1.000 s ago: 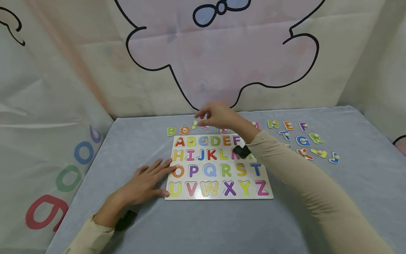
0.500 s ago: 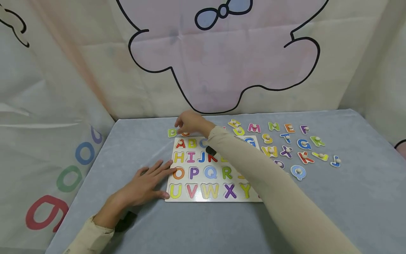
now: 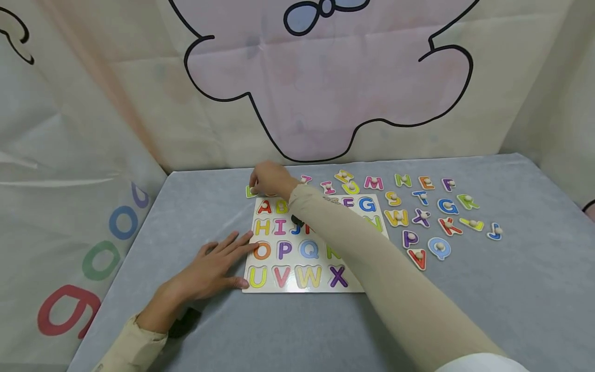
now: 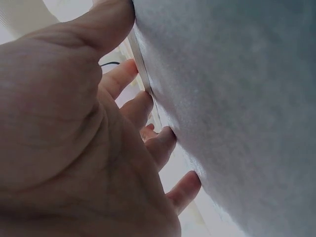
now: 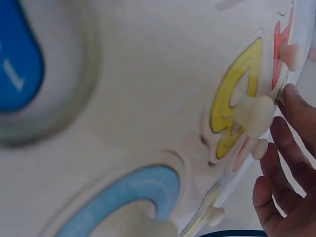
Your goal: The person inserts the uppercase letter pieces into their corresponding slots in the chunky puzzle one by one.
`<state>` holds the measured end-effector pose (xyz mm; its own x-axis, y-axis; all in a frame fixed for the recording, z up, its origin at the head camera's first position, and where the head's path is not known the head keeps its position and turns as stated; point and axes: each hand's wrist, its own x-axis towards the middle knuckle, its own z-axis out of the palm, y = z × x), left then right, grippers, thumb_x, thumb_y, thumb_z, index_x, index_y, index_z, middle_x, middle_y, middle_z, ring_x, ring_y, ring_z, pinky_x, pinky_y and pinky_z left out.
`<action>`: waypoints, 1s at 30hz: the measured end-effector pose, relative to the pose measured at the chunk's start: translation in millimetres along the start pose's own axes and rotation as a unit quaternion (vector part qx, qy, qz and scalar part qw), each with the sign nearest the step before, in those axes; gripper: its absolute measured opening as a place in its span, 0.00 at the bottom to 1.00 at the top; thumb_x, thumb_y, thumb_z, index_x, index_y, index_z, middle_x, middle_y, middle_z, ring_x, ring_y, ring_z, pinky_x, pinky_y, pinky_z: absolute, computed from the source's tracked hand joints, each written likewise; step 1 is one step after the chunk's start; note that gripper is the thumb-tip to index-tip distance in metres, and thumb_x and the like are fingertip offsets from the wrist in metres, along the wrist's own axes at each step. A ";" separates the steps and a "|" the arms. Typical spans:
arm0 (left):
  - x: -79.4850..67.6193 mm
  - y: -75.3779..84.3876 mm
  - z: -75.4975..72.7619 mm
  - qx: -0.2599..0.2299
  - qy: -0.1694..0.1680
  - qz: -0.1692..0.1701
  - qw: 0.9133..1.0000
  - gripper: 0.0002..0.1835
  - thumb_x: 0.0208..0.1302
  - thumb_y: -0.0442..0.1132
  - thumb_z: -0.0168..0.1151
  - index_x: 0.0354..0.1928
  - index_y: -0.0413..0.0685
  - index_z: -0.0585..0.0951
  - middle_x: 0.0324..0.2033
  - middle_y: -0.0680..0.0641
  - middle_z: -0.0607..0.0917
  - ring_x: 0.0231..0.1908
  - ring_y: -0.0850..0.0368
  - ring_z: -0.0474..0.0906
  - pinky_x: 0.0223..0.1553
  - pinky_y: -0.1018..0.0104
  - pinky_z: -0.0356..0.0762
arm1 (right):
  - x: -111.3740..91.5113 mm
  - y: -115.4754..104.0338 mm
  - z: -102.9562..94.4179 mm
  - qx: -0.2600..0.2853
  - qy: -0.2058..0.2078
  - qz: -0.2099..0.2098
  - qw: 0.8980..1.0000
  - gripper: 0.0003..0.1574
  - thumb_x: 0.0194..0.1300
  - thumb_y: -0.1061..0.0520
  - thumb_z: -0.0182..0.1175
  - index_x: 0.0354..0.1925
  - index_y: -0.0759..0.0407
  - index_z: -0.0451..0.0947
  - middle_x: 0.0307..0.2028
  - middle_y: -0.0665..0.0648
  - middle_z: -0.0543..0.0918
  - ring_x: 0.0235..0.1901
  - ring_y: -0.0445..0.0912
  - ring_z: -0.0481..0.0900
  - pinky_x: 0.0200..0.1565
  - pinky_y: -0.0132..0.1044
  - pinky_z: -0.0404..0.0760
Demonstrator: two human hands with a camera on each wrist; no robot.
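In the head view my right hand (image 3: 274, 180) is beyond the board's upper left edge, fingertips down at the green letter D piece (image 3: 249, 192), partly hiding it. In the right wrist view its fingers (image 5: 294, 170) are bent, but whether they pinch the piece is hidden. My left hand (image 3: 206, 274) rests with straight, spread fingers against the left side of the white alphabet board (image 3: 321, 291). The left wrist view has those fingers (image 4: 160, 145) along the board's edge. Knobbed letters A (image 5: 282, 54), B (image 5: 239, 98) and C (image 5: 148, 192) sit in the board.
Several knobbed letter pieces lie right of the board, among them a Q (image 3: 439, 248), a V (image 3: 417, 258) and a J (image 3: 495, 231). Behind it are a pink M (image 3: 374, 183) and an I (image 3: 327, 187). A printed curtain (image 3: 325, 93) hangs at the table's back edge.
My right hand has moved left along the back of the board and down to the letter D piece. The left hand has stayed on the board's left side.
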<state>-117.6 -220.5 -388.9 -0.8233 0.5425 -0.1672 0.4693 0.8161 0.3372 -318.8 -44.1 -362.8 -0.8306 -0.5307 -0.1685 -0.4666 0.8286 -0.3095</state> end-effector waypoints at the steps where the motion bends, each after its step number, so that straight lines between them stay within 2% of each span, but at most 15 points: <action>1: 0.0 0.1 -0.1 -0.001 -0.001 -0.001 1.000 0.44 0.59 0.61 0.65 0.76 0.65 0.61 0.79 0.51 0.54 0.78 0.41 0.48 0.66 0.34 0.52 | 0.3 0.2 0.1 -0.002 0.003 -0.005 1.000 0.14 0.69 0.45 0.62 0.49 0.45 0.86 0.46 0.47 0.85 0.46 0.41 0.78 0.54 0.37 0.77; 7: -1.3 -0.8 -1.2 0.000 -0.011 -0.005 1.000 0.45 0.59 0.62 0.64 0.77 0.66 0.59 0.79 0.52 0.53 0.79 0.42 0.47 0.67 0.34 0.51 | -2.9 -3.1 -7.6 0.000 0.024 -0.055 0.998 0.14 0.68 0.46 0.64 0.48 0.47 0.87 0.44 0.45 0.88 0.46 0.39 0.81 0.52 0.36 0.78; 12: -3.0 -0.7 -2.6 0.004 -0.009 -0.005 1.000 0.45 0.59 0.61 0.65 0.76 0.67 0.59 0.79 0.52 0.53 0.78 0.42 0.48 0.67 0.34 0.51 | -19.0 -8.4 -21.0 0.016 0.030 -0.074 0.997 0.15 0.67 0.44 0.64 0.48 0.46 0.88 0.42 0.43 0.89 0.45 0.38 0.81 0.51 0.35 0.78; 17: -2.8 -1.0 -0.9 -0.002 0.002 0.003 1.000 0.45 0.58 0.61 0.66 0.76 0.67 0.60 0.79 0.52 0.54 0.78 0.42 0.48 0.66 0.35 0.51 | -52.8 -4.3 -28.0 0.017 0.045 -0.100 0.994 0.15 0.68 0.43 0.63 0.47 0.45 0.88 0.41 0.43 0.87 0.43 0.39 0.79 0.48 0.34 0.77; 20: -2.6 -0.6 0.1 -0.004 0.004 0.003 1.000 0.44 0.58 0.60 0.66 0.76 0.67 0.60 0.79 0.52 0.54 0.78 0.42 0.49 0.66 0.35 0.51 | -79.1 2.5 -30.9 0.015 0.069 -0.116 0.991 0.14 0.68 0.43 0.63 0.48 0.44 0.88 0.41 0.43 0.86 0.41 0.39 0.78 0.45 0.34 0.77; 25: -3.1 -0.2 0.1 -0.003 0.006 0.000 1.000 0.44 0.58 0.59 0.67 0.76 0.66 0.61 0.79 0.52 0.55 0.78 0.41 0.49 0.66 0.35 0.51 | -122.1 13.5 -39.5 0.019 0.112 -0.114 0.987 0.14 0.67 0.43 0.64 0.48 0.44 0.87 0.41 0.44 0.84 0.40 0.39 0.79 0.44 0.35 0.77; 30: -7.7 -1.8 -1.6 0.000 0.011 -0.004 1.000 0.44 0.58 0.59 0.67 0.75 0.66 0.62 0.79 0.52 0.55 0.78 0.41 0.50 0.65 0.36 0.51 | -148.9 21.8 -43.7 0.031 0.135 -0.118 0.983 0.14 0.66 0.45 0.65 0.47 0.45 0.88 0.40 0.44 0.84 0.39 0.40 0.79 0.42 0.35 0.78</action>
<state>-112.6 -226.4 -386.7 -0.8342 0.5307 -0.1499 0.4621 0.8210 0.3354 -218.5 60.8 -303.6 -0.7561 -0.6330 0.1663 -0.6431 0.6713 -0.3684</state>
